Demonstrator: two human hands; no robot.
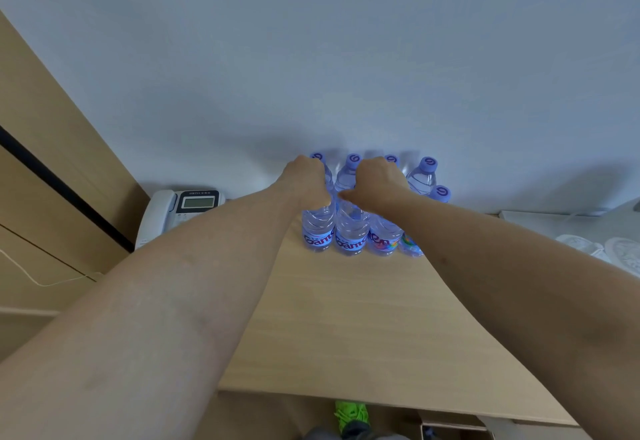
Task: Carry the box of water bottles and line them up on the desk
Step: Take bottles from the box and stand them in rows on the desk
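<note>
Both bare forearms reach forward over a light wood-grain table (pixel 346 318) toward a cluster of water bottles (pixel 349 235) standing at its far edge, close against a pale wall (pixel 311 58). The bottles all stand upright, long axes vertical, purple caps up, and are packed in two rows running left to right, one row behind the other, neighbours touching or nearly so. In the nearer row the blue labels face the camera; the two on the right show multicoloured print. The left hand (pixel 308 183) is curled over the top of the front-left bottle (pixel 318 231), fingers wrapped down around its neck so the cap is hidden. The right hand (pixel 377 183) is likewise closed over the top of a front-row bottle (pixel 382 235) further right, thumb pointing left toward the other hand, cap hidden beneath the palm. The two hands sit just beside each other, nearly meeting above the bottle between them. Behind the knuckles, caps of the back row show, and one more capped bottle (pixel 441 193) stands at the right end of the cluster. To the left, a white desk telephone (pixel 173 211) lies on the table near a tan cabinet (pixel 45 162). An open cardboard box (pixel 453 431) shows at the bottom, below the near table edge.
</note>
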